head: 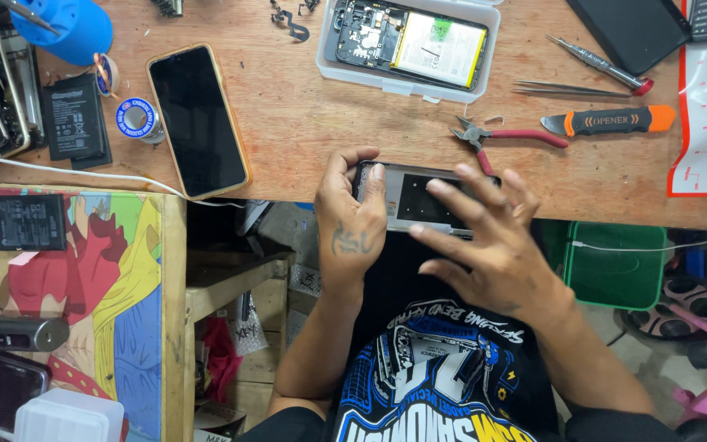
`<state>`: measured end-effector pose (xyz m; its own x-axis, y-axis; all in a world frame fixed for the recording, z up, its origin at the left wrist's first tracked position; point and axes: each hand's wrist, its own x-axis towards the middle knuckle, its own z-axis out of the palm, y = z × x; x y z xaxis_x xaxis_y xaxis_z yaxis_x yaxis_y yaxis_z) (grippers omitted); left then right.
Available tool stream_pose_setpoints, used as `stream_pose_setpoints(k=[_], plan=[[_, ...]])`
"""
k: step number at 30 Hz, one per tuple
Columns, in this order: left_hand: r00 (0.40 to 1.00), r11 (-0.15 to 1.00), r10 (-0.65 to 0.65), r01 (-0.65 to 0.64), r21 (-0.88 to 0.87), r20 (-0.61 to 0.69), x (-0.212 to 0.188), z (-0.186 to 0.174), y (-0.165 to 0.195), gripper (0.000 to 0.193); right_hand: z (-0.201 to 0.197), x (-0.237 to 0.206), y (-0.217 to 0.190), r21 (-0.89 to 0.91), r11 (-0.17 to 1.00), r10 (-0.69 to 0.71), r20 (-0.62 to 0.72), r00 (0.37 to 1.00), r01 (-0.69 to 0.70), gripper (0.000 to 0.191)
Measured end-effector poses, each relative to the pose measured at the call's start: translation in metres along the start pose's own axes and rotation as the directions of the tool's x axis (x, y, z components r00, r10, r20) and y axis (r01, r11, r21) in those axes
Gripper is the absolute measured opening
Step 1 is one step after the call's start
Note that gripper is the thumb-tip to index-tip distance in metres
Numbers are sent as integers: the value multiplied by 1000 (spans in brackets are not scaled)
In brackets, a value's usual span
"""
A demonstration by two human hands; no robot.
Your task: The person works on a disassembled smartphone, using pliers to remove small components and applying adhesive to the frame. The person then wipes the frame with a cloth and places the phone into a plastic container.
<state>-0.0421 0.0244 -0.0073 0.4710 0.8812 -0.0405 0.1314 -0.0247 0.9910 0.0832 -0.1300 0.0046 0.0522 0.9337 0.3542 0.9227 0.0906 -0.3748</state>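
A grey phone frame with a dark panel [419, 196] sits at the near edge of the wooden bench [304, 131]. My left hand [352, 219] grips its left end, thumb and forefinger wrapped around the corner. My right hand [484, 237] lies over its right side with fingers spread, fingertips pressing on the dark panel. Part of the frame is hidden under my right hand.
On the bench: a phone in an orange case [198, 119], an opened phone in a clear tray [411, 45], red-handled cutters [505, 135], an orange-and-black opener tool [611, 121], tweezers [562, 87], a solder spool [137, 119], black batteries [74, 115]. A colourful side table [108, 278] stands left.
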Motion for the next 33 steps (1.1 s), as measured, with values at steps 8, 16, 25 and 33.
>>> stream_pose_setpoints(k=[8,16,25,33], plan=[[999,1000,-31,31,3,12,1,-2,2,15,9,5,0,65,998,14,-42,999,-11,29],[1000,1000,1,-1,19,10,-2,-3,5,14,11,18,4,154,981,132,-106,986,-115,17],[999,999,-48,48,-1,3,-3,-4,8,15,9,31,0,133,979,161,-22,987,-156,15],[1000,1000,17,-17,1,-5,-3,-3,7,14,7,38,1,134,980,146,2,989,-145,16]])
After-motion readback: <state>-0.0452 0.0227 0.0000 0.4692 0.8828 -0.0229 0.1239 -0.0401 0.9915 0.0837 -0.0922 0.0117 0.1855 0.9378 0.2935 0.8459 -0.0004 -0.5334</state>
